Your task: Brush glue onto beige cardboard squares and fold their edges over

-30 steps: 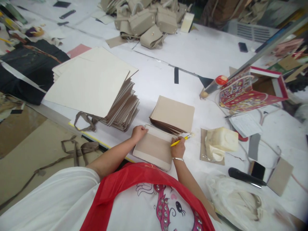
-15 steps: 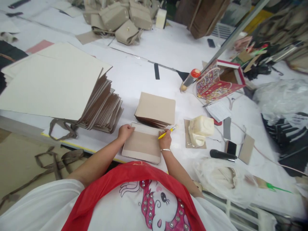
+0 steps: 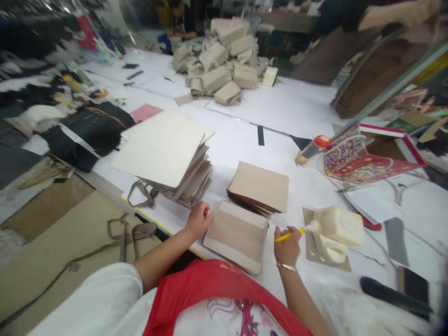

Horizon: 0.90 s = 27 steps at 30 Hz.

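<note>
My left hand (image 3: 199,218) rests closed at the left edge of a tan card piece (image 3: 236,234) lying on the white table (image 3: 287,107) in front of me. My right hand (image 3: 287,245) is closed around a yellow brush (image 3: 292,234), its tip reaching a cream glue tub (image 3: 339,227) that sits on a scrap of card. Behind the piece lies a small stack of tan cards (image 3: 260,188). A tall fanned stack of larger boards (image 3: 168,156) stands to the left.
A heap of beige bags (image 3: 221,53) lies at the back. A red patterned box (image 3: 364,154) is at the right, with a red-capped bottle (image 3: 311,148) beside it. Black fabric (image 3: 89,133) covers the left. Another person's arm (image 3: 392,14) handles brown boards at top right.
My right hand has left the card piece and moved right, bringing the brush to the glue tub. The view has tilted up, showing more of the room. My left hand stays at the piece's edge.
</note>
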Each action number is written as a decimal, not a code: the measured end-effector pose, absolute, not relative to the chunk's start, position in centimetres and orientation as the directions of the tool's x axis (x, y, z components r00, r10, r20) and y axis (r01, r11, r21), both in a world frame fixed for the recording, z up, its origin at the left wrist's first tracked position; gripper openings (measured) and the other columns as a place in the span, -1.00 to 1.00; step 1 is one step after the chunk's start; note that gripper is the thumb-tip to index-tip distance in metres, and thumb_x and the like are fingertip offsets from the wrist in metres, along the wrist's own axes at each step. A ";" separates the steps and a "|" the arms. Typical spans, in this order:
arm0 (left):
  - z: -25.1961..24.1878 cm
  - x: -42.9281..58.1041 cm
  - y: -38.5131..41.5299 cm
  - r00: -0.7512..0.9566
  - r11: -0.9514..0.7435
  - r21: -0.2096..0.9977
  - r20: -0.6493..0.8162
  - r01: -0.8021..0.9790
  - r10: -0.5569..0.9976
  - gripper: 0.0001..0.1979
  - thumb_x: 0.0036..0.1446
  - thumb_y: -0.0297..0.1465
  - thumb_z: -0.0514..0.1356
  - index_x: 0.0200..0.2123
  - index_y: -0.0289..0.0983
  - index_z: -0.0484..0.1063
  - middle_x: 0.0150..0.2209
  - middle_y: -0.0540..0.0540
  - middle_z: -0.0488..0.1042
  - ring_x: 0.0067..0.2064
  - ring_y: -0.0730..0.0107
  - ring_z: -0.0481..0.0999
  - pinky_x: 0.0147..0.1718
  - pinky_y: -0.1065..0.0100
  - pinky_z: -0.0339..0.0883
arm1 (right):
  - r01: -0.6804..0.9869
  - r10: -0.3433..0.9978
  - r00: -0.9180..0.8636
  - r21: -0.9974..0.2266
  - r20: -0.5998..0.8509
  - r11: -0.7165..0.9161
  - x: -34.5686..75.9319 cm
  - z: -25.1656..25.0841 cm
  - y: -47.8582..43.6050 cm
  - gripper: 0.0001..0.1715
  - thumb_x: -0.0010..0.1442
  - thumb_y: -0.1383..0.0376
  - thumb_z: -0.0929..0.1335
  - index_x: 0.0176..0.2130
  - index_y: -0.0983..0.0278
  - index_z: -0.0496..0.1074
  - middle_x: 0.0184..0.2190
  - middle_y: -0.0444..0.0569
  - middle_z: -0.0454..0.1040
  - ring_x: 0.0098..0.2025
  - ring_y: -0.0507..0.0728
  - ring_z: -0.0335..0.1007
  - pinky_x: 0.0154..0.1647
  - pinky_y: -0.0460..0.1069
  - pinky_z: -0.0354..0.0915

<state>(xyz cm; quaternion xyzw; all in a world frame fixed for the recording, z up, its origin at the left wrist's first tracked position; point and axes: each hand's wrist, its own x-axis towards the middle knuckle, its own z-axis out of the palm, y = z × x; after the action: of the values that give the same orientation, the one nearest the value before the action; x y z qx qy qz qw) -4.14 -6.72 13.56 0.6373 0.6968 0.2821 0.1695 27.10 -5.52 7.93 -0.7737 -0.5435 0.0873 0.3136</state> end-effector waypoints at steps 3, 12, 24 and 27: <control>19.2 -7.2 -9.5 0.055 -0.291 0.417 0.493 0.861 0.868 -0.82 0.03 -0.24 0.19 -0.39 -0.18 0.26 -0.45 -0.06 0.37 -0.36 0.35 0.41 -0.28 0.30 0.32 | 0.775 0.883 0.337 -0.629 0.327 -0.063 26.8 10.1 -6.0 -0.50 0.08 -0.03 0.26 -0.15 0.28 0.18 -0.41 0.03 0.40 -0.44 0.17 0.40 -0.50 -0.01 0.23; 28.7 -15.5 -6.0 0.286 -0.299 -0.088 0.629 0.950 0.723 -0.74 0.11 -0.43 0.11 -0.10 -0.23 0.37 -0.18 -0.13 0.47 -0.09 0.26 0.40 0.09 0.05 0.08 | 0.479 0.904 -0.107 -0.776 0.413 0.411 17.0 18.8 -6.1 -0.66 0.17 0.22 0.29 -0.08 0.28 0.19 -0.29 0.02 0.46 -0.36 0.05 0.47 -0.32 -0.04 0.37; 22.9 -5.8 -14.0 0.624 -0.666 -0.113 0.492 0.737 0.607 -0.61 0.11 -0.54 0.10 0.04 -0.30 0.32 -0.11 -0.18 0.47 -0.05 0.17 0.35 -0.02 0.12 0.15 | 0.460 0.957 -0.080 -0.841 0.280 0.284 15.0 20.1 -8.8 -0.76 0.14 0.23 0.28 -0.21 0.24 0.13 -0.53 -0.22 0.21 -0.56 -0.01 0.15 -0.51 -0.11 0.12; 19.5 -6.5 -14.2 0.643 -0.687 -0.075 0.434 0.723 0.631 -0.63 0.13 -0.54 0.06 0.02 -0.28 0.34 -0.12 -0.19 0.46 -0.07 0.18 0.35 -0.06 0.13 0.15 | 0.592 0.962 -0.117 -0.761 0.245 0.266 18.6 16.4 -10.7 -0.84 0.20 0.26 0.21 -0.20 0.26 0.14 -0.49 -0.15 0.27 -0.52 0.01 0.22 -0.47 -0.10 0.14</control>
<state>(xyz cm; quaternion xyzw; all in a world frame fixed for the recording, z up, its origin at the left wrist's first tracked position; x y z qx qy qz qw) -6.45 -14.25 19.52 0.8983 0.3768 0.1907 -0.1215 18.65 -10.66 16.35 -0.5519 -0.7043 0.2502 0.3699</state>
